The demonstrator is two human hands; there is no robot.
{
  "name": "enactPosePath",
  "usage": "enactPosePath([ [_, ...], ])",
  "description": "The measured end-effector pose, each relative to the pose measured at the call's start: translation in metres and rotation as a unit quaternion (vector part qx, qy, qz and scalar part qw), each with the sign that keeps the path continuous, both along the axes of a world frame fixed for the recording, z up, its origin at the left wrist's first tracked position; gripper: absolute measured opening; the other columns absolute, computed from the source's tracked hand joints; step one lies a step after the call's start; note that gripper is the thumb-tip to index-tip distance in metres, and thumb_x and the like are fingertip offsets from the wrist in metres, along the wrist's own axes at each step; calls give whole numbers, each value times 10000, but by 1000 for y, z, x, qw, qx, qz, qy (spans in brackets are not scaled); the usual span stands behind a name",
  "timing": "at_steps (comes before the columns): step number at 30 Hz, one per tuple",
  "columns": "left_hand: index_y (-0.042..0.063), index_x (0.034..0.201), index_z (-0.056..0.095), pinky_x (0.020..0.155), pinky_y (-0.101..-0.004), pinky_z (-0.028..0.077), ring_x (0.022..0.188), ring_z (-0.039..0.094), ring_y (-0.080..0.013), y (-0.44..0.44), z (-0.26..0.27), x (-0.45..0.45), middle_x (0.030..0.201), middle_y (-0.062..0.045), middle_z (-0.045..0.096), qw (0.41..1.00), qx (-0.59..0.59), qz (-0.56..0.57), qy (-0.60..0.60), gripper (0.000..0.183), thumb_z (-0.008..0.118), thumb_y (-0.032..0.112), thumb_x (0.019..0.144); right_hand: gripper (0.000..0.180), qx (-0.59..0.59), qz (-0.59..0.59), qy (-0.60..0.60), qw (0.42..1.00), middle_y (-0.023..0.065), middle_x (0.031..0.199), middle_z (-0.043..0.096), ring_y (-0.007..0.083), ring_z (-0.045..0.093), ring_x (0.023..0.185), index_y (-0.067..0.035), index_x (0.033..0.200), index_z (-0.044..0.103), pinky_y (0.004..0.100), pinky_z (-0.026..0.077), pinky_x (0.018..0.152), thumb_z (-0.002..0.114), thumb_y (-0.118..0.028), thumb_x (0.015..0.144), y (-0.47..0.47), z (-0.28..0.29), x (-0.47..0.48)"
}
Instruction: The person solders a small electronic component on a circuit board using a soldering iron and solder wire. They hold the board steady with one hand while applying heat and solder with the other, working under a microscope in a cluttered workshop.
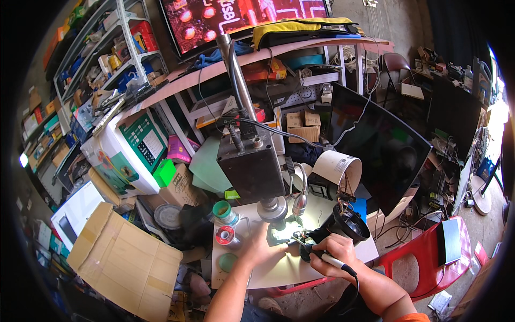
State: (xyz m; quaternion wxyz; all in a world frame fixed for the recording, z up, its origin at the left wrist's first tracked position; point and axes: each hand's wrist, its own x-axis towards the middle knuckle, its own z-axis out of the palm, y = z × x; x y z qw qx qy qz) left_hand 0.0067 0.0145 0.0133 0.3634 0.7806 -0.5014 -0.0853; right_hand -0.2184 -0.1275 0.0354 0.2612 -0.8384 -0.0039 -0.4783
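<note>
In the head view, my right hand [334,254] is closed around a soldering iron [333,261] with a white and black handle. Its metal tip points left to a small brightly lit circuit board [286,234] under the microscope camera [253,165]. Against the board's left side rests my left hand [263,246], thumb stretched along its front; glare and the fingers hide how it is held. A gooseneck lamp [299,203] shines on the board from behind. Left of my left hand, a solder spool [227,236] stands on the white board-like tabletop [265,277].
Behind the spool is a jar with a green rim [223,211]. A black round housing [350,225] with wires stands behind my right hand. A monitor [245,16] shows a magnified board. An open cardboard box [124,265] lies left, a red plastic stool [426,257] right.
</note>
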Motion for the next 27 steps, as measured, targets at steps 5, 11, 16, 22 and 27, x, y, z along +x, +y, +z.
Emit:
enactPosePath([
  [5, 114, 1455, 478, 1035, -487, 525, 1240, 646, -393, 2, 12, 1, 1346, -201, 655, 1000, 9, -2, -4, 871, 916, 355, 742, 255, -6, 1, 3, 1000, 110, 727, 675, 293, 646, 589, -30, 844, 655, 392, 492, 523, 844, -61, 676, 0, 3, -1],
  [11, 67, 1561, 371, 1033, -479, 531, 1280, 622, -416, -5, -15, 11, 1417, -233, 600, 1000, 11, -10, 16, 1028, 910, 374, 741, 242, 2, -11, 9, 1000, 107, 736, 662, 300, 637, 595, -44, 871, 673, 388, 495, 547, 843, -50, 698, -6, 2, -3],
  [16, 112, 1598, 309, 1072, -498, 503, 1329, 574, -447, -3, -15, 11, 1454, -230, 571, 999, -29, -39, -5, 1074, 921, 261, 728, 225, 12, -19, 12, 1000, 105, 741, 675, 269, 641, 610, -10, 858, 673, 353, 513, 581, 807, -34, 679, -4, 8, -10],
  [22, 91, 1578, 335, 1109, -496, 467, 1373, 527, -440, -2, -10, 7, 1485, -215, 532, 999, -39, -35, -5, 1063, 927, 238, 707, 220, 0, -19, 18, 1000, 119, 765, 705, 258, 682, 639, 12, 846, 670, 325, 540, 599, 793, -11, 665, 0, 17, -12],
  [27, 63, 1497, 403, 1096, -495, 462, 1315, 535, -440, -6, -9, 3, 1390, -208, 543, 995, -78, -40, -45, 989, 945, 200, 680, 225, -4, -16, 16, 1000, 121, 778, 717, 251, 687, 643, 15, 841, 676, 320, 543, 600, 794, -21, 654, 0, 15, -10],
])
